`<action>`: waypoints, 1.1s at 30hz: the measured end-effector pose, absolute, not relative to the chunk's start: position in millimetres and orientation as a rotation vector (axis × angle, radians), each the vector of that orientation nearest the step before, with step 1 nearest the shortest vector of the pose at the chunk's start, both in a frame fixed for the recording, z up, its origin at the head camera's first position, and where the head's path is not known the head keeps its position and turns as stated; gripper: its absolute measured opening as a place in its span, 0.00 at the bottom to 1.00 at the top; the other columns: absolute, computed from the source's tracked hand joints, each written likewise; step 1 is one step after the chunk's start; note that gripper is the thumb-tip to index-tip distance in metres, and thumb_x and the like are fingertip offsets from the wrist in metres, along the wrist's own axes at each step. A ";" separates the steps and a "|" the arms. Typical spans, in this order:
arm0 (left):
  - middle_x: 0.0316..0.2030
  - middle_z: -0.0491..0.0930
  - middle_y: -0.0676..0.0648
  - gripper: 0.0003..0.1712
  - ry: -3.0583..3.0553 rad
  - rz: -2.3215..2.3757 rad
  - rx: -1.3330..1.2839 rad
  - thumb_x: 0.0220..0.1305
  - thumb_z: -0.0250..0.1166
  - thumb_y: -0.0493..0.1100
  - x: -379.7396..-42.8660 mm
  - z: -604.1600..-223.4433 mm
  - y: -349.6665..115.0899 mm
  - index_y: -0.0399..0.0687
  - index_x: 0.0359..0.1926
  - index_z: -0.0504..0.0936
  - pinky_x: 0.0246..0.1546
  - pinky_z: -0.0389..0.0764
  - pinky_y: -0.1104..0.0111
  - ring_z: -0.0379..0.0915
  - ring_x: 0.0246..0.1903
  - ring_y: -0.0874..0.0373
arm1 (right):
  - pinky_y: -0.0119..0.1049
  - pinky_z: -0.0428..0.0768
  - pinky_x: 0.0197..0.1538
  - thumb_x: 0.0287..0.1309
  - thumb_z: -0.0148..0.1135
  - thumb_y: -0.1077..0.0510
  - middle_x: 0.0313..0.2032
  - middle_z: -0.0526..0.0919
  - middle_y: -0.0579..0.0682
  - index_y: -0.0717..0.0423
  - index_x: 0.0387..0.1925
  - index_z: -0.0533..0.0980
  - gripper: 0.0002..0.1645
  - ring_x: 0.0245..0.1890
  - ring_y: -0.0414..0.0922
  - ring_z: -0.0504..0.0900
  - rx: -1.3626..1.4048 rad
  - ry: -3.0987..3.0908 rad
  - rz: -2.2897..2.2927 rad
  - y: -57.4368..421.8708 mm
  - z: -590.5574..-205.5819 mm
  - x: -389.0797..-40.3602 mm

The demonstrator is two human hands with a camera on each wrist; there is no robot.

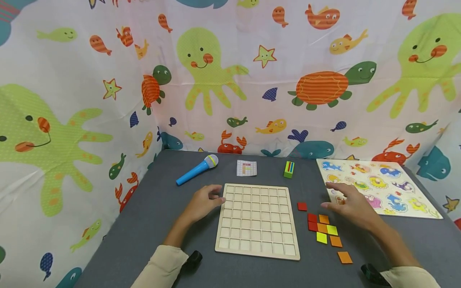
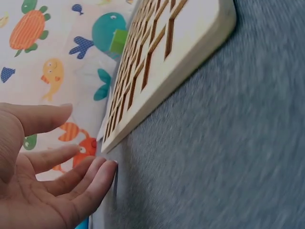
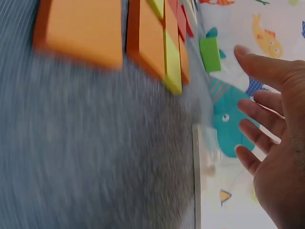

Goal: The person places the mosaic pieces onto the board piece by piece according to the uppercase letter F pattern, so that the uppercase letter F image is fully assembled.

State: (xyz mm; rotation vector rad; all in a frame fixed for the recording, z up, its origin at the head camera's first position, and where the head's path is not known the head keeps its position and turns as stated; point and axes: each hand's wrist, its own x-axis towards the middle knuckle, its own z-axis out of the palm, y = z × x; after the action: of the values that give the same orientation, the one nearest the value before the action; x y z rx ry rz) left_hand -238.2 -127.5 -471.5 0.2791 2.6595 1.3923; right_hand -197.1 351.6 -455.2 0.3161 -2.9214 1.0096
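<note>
A square wooden grid board [image 1: 256, 220] with rows of shallow square cells lies on the dark table. Beside its upper left corner is my left hand [image 1: 204, 203], fingers loosely bent; in the left wrist view no thing is in this left hand [image 2: 52, 186]. My right hand [image 1: 356, 206] hovers by the left edge of a picture puzzle board [image 1: 389, 212], also holding nothing. The right wrist view shows that right hand [image 3: 281, 114] with fingers spread. Between the two boards lie several small square tiles: red [image 1: 302, 206], orange [image 1: 345, 257] and yellow [image 1: 321, 237].
Behind the grid board are a blue toy microphone [image 1: 194, 172], a small card with a coloured grid [image 1: 246, 168] and a green box with coloured sticks [image 1: 289, 169]. A curtain printed with sea animals [image 1: 230, 92] hangs along the table's back and left side.
</note>
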 end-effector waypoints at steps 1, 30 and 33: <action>0.66 0.79 0.44 0.32 2.651 1.397 0.264 0.72 0.70 0.50 -237.2 -471.9 -126.8 0.44 0.72 0.77 0.60 0.82 0.50 0.80 0.61 0.48 | 0.78 0.64 0.65 0.63 0.75 0.44 0.71 0.70 0.70 0.65 0.75 0.68 0.48 0.71 0.71 0.64 0.335 -2.913 1.024 348.5 -455.9 -196.9; 0.55 0.84 0.42 0.30 2.500 1.564 0.195 0.67 0.74 0.43 -230.3 -484.9 -123.6 0.37 0.66 0.80 0.42 0.89 0.63 0.85 0.47 0.55 | 0.67 0.77 0.61 0.64 0.75 0.49 0.56 0.85 0.59 0.57 0.60 0.84 0.28 0.58 0.60 0.79 0.501 -3.046 0.997 299.4 -467.5 -210.1; 0.56 0.84 0.42 0.29 2.490 1.560 0.212 0.68 0.73 0.43 -230.5 -485.3 -123.7 0.37 0.66 0.80 0.44 0.89 0.62 0.85 0.47 0.54 | 0.65 0.77 0.61 0.63 0.75 0.51 0.54 0.86 0.57 0.58 0.59 0.85 0.25 0.56 0.59 0.79 0.502 -3.050 0.983 297.2 -468.8 -210.4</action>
State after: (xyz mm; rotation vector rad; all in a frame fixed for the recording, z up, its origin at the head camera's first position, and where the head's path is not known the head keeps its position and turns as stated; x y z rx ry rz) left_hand -230.5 -123.7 -485.3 0.2116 2.4904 1.5602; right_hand -210.4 297.2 -468.8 0.5016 -3.0496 0.9830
